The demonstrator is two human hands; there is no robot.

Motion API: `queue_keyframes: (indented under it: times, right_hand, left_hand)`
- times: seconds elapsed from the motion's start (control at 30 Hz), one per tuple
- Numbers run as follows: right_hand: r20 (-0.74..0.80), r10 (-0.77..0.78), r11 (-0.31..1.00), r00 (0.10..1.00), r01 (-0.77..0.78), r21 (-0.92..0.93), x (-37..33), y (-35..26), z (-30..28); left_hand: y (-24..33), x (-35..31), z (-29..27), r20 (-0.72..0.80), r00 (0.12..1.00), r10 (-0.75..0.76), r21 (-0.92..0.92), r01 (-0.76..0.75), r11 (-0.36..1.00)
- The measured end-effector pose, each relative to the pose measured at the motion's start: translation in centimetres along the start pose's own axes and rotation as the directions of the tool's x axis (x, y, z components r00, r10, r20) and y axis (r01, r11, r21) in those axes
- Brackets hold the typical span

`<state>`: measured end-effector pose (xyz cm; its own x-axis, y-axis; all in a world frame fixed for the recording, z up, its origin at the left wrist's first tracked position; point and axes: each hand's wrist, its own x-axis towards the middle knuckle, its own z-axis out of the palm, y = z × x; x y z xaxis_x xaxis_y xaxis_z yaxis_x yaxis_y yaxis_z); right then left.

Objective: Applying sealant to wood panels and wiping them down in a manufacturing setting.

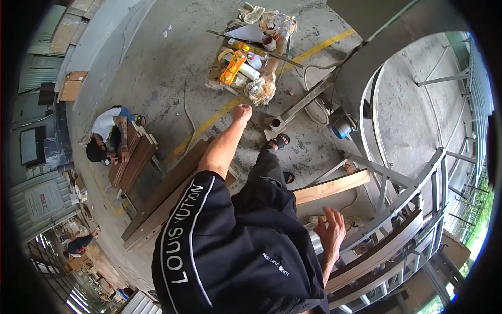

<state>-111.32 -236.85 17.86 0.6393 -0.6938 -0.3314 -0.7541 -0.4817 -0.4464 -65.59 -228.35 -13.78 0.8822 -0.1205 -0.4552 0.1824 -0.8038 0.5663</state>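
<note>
My left hand (241,112) is stretched forward at the end of a bare forearm, its fingers curled in and nothing seen in them. Just beyond it stands a low, cluttered stand (272,65). On that lie an orange bottle with a yellow cap (234,66), a white roll (249,71), a crumpled stained plastic bag (261,90) and a stained cup (269,43). My right hand (332,230) hangs at my right side, fingers apart and holding nothing. It is nearest to a light wooden plank (334,187) and a grey metal frame (389,172).
Long brown boards (164,201) lie to my left. A crouching person (107,133) works at brown planks (137,159). A large curved metal piece (361,78) and a square metal tube (300,104) stand ahead right. A hose (186,112) crosses the floor.
</note>
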Motion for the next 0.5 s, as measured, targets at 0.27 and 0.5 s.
queue_keyframes:
  times: [0.27,0.5]
  right_hand:
    - [0.221,0.040,0.997,0.974,-0.052,0.051,3.3,-4.7,1.3]
    - [0.210,0.027,0.997,0.977,-0.041,0.064,7.0,-7.9,2.3]
  left_hand:
    - [0.9,9.7,4.9,0.037,0.951,-0.306,-0.064,0.308,0.949]
    - [0.0,5.8,6.5,-0.110,0.973,-0.203,-0.217,0.176,0.960]
